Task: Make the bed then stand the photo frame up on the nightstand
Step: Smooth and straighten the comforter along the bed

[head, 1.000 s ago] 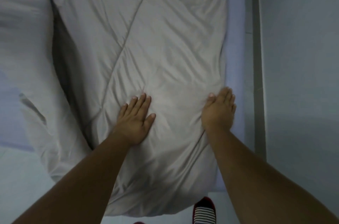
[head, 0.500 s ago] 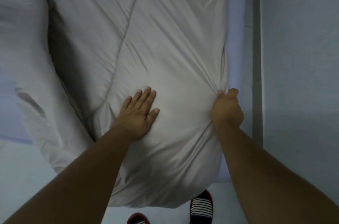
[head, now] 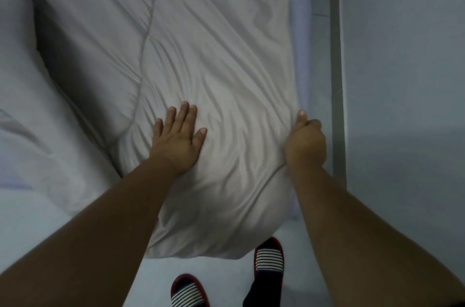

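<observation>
The comforter point(head: 201, 42) has shifted at its right edge: a second ago that edge lay loose under a flat palm, and now it is gathered into a grip, with creases fanning from it across the cloth. The comforter covers most of the bed point(head: 300, 30) that is in view, though a strip of pale mattress sheet shows along the right side, next to the grey rail point(head: 336, 80) and the wall point(head: 402, 55). On the left a thick fold of it lies doubled over, with a deep shadowed gap beneath. Its near end hangs over the foot of the bed toward the floor point(head: 221, 281).

The left hand point(head: 180, 140) stays where it was, palm down on the comforter, fingers point(head: 185, 115) straight and slightly spread. The right hand point(head: 305, 143) has closed: its fingers curl round the comforter's edge and the thumb lies straight on top. Two striped slippers point(head: 268, 260) now show below the hanging end.

The bed-making seems to be partway through. The cover is on and roughly aligned, but it is wrinkled, folded back on the left and not pulled square on the right. Neither the photo frame nor the nightstand is in view, so that step looks untouched.
</observation>
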